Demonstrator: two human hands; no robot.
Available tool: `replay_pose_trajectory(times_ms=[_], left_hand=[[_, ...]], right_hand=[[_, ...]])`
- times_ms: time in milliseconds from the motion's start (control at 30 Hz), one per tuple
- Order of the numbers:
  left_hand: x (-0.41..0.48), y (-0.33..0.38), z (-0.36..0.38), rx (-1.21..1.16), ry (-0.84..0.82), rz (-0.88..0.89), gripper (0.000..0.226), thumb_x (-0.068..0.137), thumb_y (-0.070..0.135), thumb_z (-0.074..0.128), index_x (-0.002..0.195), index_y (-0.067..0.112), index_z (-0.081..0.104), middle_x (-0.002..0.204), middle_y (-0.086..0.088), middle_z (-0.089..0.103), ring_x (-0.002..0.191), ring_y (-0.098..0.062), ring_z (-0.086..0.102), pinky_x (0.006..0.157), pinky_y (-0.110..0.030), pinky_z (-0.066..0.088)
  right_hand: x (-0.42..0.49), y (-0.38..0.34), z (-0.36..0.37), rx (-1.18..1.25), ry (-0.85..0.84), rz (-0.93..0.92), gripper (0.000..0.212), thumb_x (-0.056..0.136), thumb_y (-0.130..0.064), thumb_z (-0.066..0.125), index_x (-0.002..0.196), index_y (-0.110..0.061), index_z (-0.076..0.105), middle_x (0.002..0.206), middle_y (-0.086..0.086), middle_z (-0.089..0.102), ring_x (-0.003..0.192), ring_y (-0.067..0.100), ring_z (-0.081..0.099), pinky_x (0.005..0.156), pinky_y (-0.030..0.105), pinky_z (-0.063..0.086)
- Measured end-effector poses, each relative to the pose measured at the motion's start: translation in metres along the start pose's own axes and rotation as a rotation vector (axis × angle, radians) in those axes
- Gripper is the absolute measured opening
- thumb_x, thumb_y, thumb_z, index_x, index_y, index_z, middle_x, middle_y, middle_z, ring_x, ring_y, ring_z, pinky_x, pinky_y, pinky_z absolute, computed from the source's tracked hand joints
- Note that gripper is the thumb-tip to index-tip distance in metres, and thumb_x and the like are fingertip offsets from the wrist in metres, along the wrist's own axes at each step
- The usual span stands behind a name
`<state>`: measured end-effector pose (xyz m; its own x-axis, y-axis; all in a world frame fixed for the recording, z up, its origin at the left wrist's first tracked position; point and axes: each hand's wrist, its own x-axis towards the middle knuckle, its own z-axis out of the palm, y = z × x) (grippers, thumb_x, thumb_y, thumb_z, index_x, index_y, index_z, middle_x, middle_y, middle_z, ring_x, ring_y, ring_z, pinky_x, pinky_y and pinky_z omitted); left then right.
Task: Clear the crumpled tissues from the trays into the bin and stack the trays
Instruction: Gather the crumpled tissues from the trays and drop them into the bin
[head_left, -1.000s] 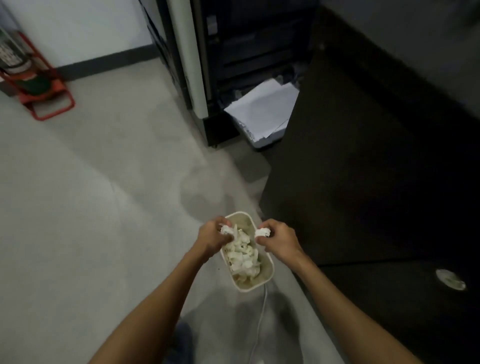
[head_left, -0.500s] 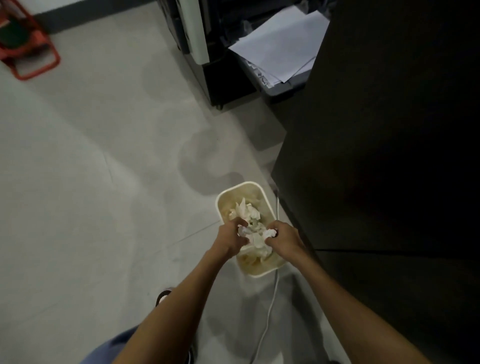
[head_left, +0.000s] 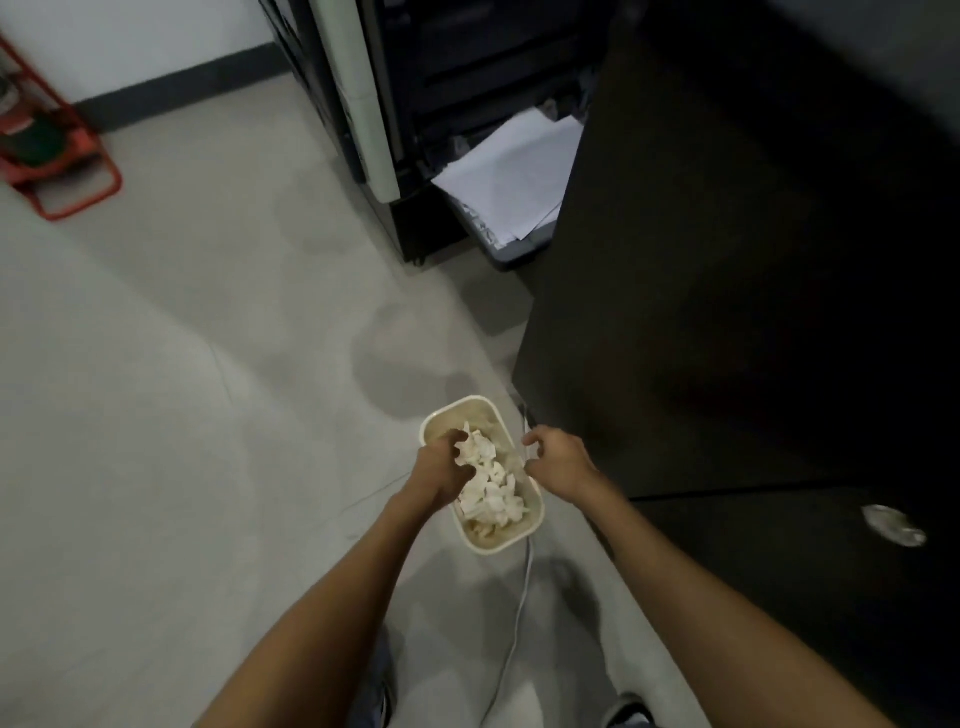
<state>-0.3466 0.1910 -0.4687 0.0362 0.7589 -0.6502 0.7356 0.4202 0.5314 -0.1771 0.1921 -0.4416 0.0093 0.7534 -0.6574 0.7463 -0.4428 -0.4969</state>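
A cream rectangular bin (head_left: 524, 525) stands on the grey floor beside a dark table and holds several crumpled white tissues (head_left: 491, 493). My left hand (head_left: 441, 470) is over the bin's left rim, thumb and fingers curled round the topmost tissue (head_left: 474, 446). My right hand (head_left: 558, 462) hovers at the bin's right rim with loosely curled fingers and holds nothing. No trays are in view.
The dark table (head_left: 727, 312) fills the right side, with one crumpled pale wad (head_left: 893, 525) on its near part. A printer with loose white paper (head_left: 511, 176) stands behind. A red stand (head_left: 57, 156) is far left. A white cable (head_left: 511, 644) runs along the floor.
Both hands carried tissues down into the bin. My right hand has since let go and drawn back to the right rim, while my left hand stays over the pile.
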Motion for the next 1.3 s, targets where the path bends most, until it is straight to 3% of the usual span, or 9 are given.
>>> replay_pose_trajectory(times_ms=[133, 233, 433, 533, 667, 800, 1033, 1200, 1300], left_hand=[[-0.045, 0.051, -0.053, -0.002, 0.021, 0.067, 0.053, 0.086, 0.01, 0.064, 0.135, 0.011, 0.047, 0.126, -0.014, 0.058, 0.113, -0.027, 0.057, 0.089, -0.027, 0.045], [-0.084, 0.088, -0.098, -0.006, 0.034, 0.119, 0.052, 0.086, 0.01, 0.063, 0.135, 0.011, 0.046, 0.125, -0.013, 0.058, 0.113, -0.027, 0.056, 0.091, -0.028, 0.044], [-0.148, 0.176, -0.189, -0.137, 0.153, 0.237, 0.043, 0.086, 0.001, 0.06, 0.128, 0.007, 0.051, 0.111, -0.013, 0.058, 0.09, -0.017, 0.052, 0.068, -0.021, 0.041], [-0.17, 0.225, -0.228, -0.168, 0.247, 0.352, 0.039, 0.084, 0.001, 0.061, 0.122, 0.006, 0.055, 0.097, -0.008, 0.06, 0.092, -0.025, 0.06, 0.076, -0.026, 0.046], [-0.188, 0.29, -0.257, -0.193, 0.292, 0.488, 0.035, 0.088, 0.007, 0.057, 0.123, 0.012, 0.053, 0.108, -0.009, 0.063, 0.09, -0.02, 0.06, 0.066, -0.021, 0.047], [-0.203, 0.341, -0.262, -0.167, 0.285, 0.611, 0.036, 0.091, 0.01, 0.056, 0.127, 0.013, 0.052, 0.111, -0.004, 0.06, 0.095, -0.012, 0.055, 0.062, -0.008, 0.037], [-0.209, 0.402, -0.222, -0.117, 0.187, 0.681, 0.033, 0.089, 0.01, 0.06, 0.121, 0.012, 0.056, 0.107, -0.005, 0.061, 0.095, -0.013, 0.056, 0.073, -0.022, 0.041], [-0.206, 0.433, -0.179, -0.006, 0.13, 0.71, 0.035, 0.086, 0.011, 0.059, 0.121, 0.012, 0.056, 0.104, -0.002, 0.057, 0.098, -0.017, 0.057, 0.08, -0.024, 0.042], [-0.206, 0.444, -0.155, 0.037, 0.164, 0.658, 0.041, 0.086, 0.024, 0.061, 0.122, 0.007, 0.048, 0.118, -0.009, 0.054, 0.107, -0.025, 0.055, 0.091, -0.038, 0.048]], right_hand=[[-0.048, -0.05, -0.052, 0.014, 0.035, -0.057, 0.037, 0.084, -0.009, 0.06, 0.121, -0.012, 0.059, 0.123, 0.012, 0.058, 0.109, 0.023, 0.057, 0.084, 0.025, 0.044], [-0.092, -0.092, -0.093, 0.01, 0.067, -0.123, 0.038, 0.084, -0.01, 0.059, 0.122, -0.014, 0.059, 0.126, 0.01, 0.059, 0.115, 0.022, 0.056, 0.095, 0.025, 0.044], [-0.181, -0.173, -0.182, -0.023, 0.158, -0.321, 0.035, 0.087, -0.011, 0.06, 0.122, -0.011, 0.06, 0.118, 0.009, 0.062, 0.111, 0.022, 0.059, 0.084, 0.019, 0.04], [-0.216, -0.199, -0.229, 0.0, 0.23, -0.363, 0.033, 0.088, -0.013, 0.06, 0.121, -0.016, 0.061, 0.111, 0.006, 0.064, 0.1, 0.018, 0.061, 0.081, 0.02, 0.043], [-0.245, -0.211, -0.289, 0.007, 0.33, -0.386, 0.034, 0.09, -0.015, 0.06, 0.124, -0.019, 0.058, 0.109, -0.001, 0.057, 0.099, 0.012, 0.055, 0.081, 0.021, 0.042], [-0.263, -0.2, -0.331, -0.021, 0.459, -0.357, 0.033, 0.088, -0.015, 0.06, 0.121, -0.018, 0.059, 0.109, 0.003, 0.059, 0.1, 0.016, 0.057, 0.08, 0.024, 0.042], [-0.282, -0.145, -0.379, 0.067, 0.636, -0.234, 0.028, 0.087, -0.011, 0.057, 0.113, -0.018, 0.063, 0.106, 0.005, 0.06, 0.09, 0.018, 0.06, 0.06, 0.016, 0.043], [-0.29, -0.106, -0.394, 0.089, 0.67, -0.156, 0.031, 0.086, -0.007, 0.054, 0.115, -0.014, 0.063, 0.108, 0.008, 0.061, 0.089, 0.017, 0.058, 0.072, 0.021, 0.042], [-0.291, -0.092, -0.392, 0.11, 0.675, -0.136, 0.032, 0.086, -0.007, 0.053, 0.115, -0.014, 0.063, 0.108, 0.007, 0.061, 0.089, 0.016, 0.057, 0.069, 0.019, 0.041]])
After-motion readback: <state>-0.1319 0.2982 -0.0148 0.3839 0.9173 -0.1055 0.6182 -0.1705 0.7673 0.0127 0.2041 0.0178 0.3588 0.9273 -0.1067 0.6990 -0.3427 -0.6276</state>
